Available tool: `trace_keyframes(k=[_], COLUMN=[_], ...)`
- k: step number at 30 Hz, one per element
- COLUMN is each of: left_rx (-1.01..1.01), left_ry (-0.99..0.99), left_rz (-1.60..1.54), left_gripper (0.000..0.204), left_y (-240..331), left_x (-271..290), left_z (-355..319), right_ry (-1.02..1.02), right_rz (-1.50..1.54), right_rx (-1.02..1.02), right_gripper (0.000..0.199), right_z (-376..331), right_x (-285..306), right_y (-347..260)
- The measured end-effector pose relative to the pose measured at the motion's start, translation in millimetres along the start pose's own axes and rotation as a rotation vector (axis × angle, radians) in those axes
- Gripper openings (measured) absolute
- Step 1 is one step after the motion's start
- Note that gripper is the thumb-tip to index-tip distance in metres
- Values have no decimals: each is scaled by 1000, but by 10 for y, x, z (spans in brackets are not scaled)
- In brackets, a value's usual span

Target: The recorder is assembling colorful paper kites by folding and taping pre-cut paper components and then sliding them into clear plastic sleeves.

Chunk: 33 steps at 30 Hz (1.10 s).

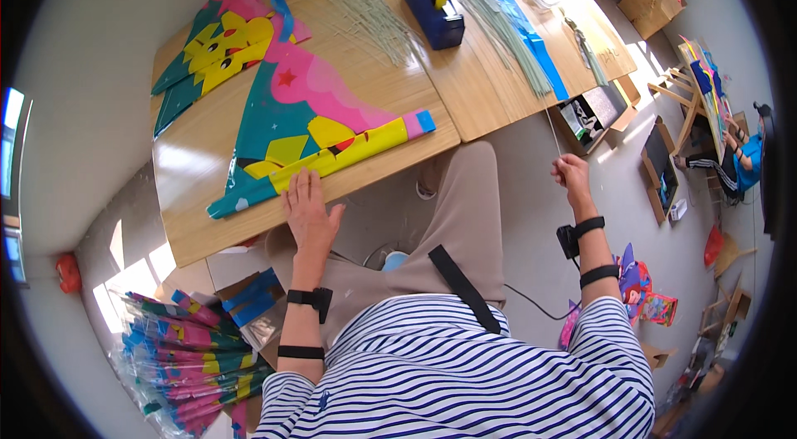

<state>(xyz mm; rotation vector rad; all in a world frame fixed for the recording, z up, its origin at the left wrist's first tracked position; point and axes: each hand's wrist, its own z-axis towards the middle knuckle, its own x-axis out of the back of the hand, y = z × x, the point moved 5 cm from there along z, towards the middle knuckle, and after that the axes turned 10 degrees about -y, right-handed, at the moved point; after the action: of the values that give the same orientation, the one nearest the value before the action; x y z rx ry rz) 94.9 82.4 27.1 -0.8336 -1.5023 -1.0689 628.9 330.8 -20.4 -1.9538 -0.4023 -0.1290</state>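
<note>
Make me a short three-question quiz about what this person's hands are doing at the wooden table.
1. True or false: the left hand lies flat on the colourful plastic kite at the edge of the wooden table.
2. What does the right hand pinch? A) thin pale rod B) scissors C) blue strip
3. Fill in: the dark blue tape dispenser carries a ____ roll.

Key: 1 true; 2 A; 3 yellow.
</note>
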Motion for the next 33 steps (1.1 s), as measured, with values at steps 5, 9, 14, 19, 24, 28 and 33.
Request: trace_keyframes(k=[5, 9, 14, 19, 24, 28, 33], left_rx=[17, 42, 26, 44, 68, 61, 60], left_ry=[20, 54, 122, 167, 234, 261, 257], left_rz=[-22, -26, -54, -118, -119, -122, -141], left_gripper=[87, 85, 82, 77, 76, 74, 73], left_y=[-3, 11, 12, 2, 3, -8, -8], left_x=[-47, -39, -45, -65, -84, -90, -58], left_z=[-1, -5, -7, 11, 22, 1, -24], right_ry=[132, 21, -304, -516, -528, -526, -511], right_rz=[225, 117, -208, -467, -495, -516, -610], right_rx=[-55, 103, 553, 996, 1030, 978, 996], right_gripper=[17, 28, 20, 11, 9, 9, 11], right_z=[-1032, -1263, -896, -885, -816, -666, -483], right_x=[395, -56, -1596, -3385, -4256, -4360, -4234], right_y=[1090, 661, -988, -1940, -1947, -1744, -1636])
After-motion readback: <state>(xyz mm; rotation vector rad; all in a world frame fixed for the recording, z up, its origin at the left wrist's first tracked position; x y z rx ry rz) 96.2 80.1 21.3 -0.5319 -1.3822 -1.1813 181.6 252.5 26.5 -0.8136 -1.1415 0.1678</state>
